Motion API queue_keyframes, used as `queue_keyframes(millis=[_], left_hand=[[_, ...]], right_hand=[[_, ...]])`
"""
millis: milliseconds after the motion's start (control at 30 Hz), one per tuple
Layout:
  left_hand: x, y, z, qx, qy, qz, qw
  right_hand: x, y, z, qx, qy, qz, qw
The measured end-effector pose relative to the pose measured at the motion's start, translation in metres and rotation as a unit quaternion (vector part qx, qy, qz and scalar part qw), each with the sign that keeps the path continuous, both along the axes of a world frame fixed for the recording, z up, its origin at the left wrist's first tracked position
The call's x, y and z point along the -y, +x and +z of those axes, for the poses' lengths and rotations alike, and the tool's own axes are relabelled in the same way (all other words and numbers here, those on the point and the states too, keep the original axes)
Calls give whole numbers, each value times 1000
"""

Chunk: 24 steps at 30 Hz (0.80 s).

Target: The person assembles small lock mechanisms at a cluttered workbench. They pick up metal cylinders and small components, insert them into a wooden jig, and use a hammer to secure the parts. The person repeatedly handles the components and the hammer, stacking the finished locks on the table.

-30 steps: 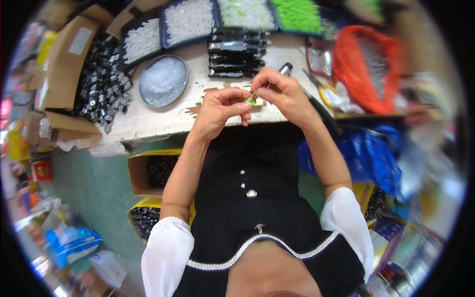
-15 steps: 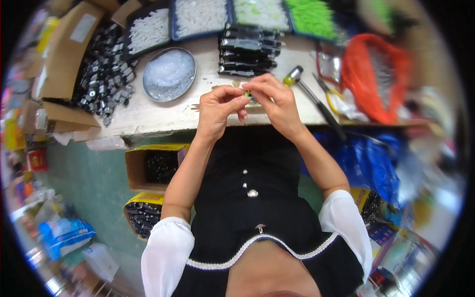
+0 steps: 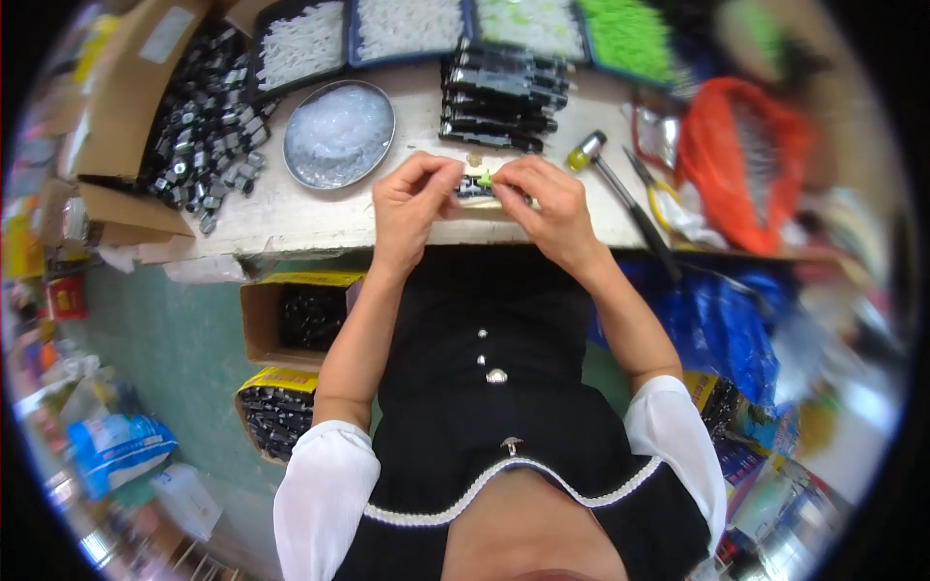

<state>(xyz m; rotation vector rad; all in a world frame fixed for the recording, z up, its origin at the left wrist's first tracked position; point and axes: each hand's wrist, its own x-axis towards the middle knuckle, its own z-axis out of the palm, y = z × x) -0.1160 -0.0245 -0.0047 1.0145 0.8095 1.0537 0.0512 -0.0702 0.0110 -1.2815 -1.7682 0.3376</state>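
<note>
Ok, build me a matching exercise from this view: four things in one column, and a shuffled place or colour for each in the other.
1. Round dish
2. Hammer
3. Plastic bag
4. Small green piece

A. Orange-red
B. At the right hand's fingertips
C. Left of the black stack
D. Between the right hand and the scissors

Pairs: 1-C, 2-D, 3-A, 4-B

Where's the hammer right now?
In the head view, the hammer lies right of centre on the worktable, between the right hand and the yellow-handled scissors, its handle end past the front edge.
</note>
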Motion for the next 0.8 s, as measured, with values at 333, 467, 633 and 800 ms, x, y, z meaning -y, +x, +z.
queue_keyframes(millis=[333,467,633,800], left_hand=[[-4,-13,-27,-359,382,69,849],[-3,-6,-28,-368,391,53,842],[-4,1,-32,-371,395,43,839],[-6,4,-36,-359,382,36,851]], right_hand=[[-15,3,-14,172,23,34,984],[-19,6,-10,210,21,36,977],[-22,10,-11,263,-7,64,963],[-25,8,-7,277,-74,89,954]])
